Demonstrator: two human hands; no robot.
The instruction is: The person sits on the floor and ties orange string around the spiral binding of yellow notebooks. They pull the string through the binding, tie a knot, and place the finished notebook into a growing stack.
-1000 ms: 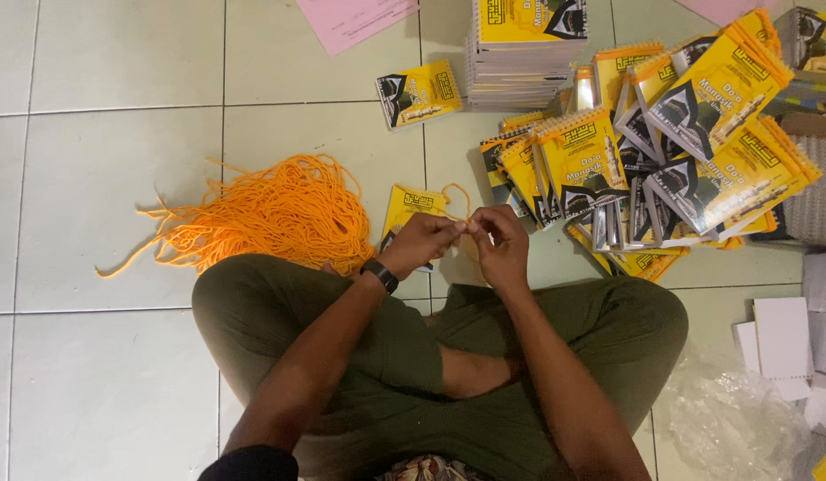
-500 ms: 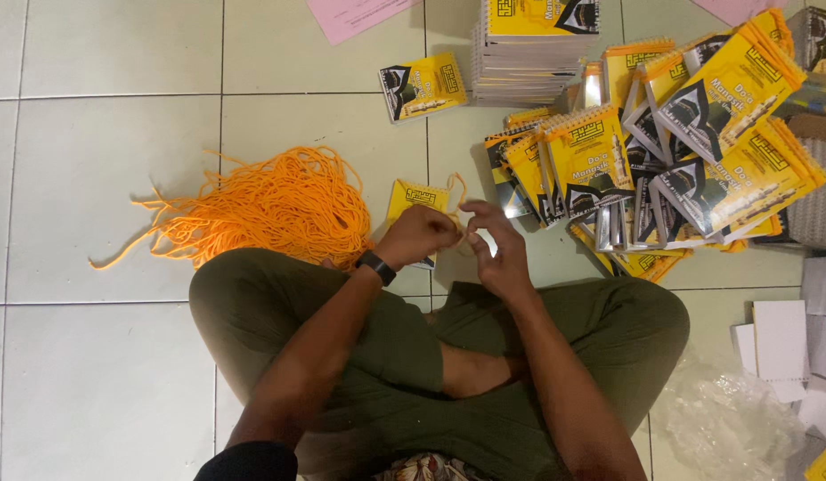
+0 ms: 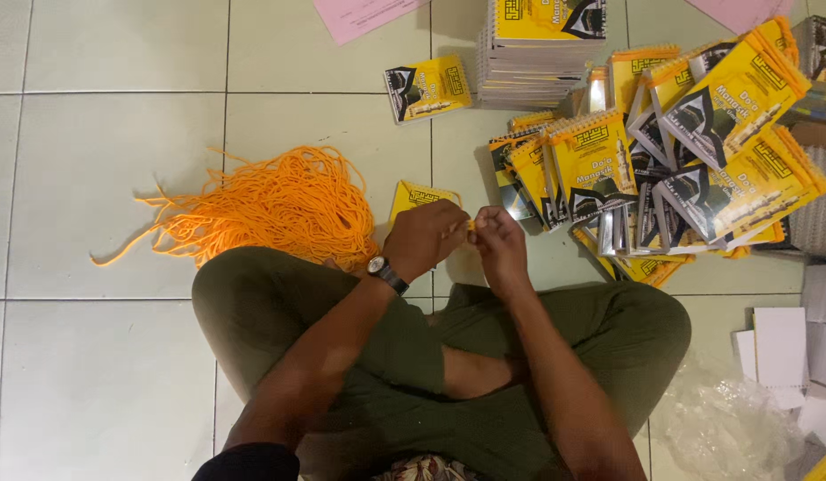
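Pale tiled floor (image 3: 101, 178), person cross-legged on it. Head view: left hand (image 3: 424, 239) and right hand (image 3: 500, 242) meet over a yellow booklet (image 3: 413, 198), fingers pinched on a short orange cord end (image 3: 472, 228). Risk: cord could slip from the pinch, being so thin. Orange cord pile (image 3: 270, 207) lies left; loose booklet heap (image 3: 680, 169) and neat stack (image 3: 542, 49) right, crowding the floor.
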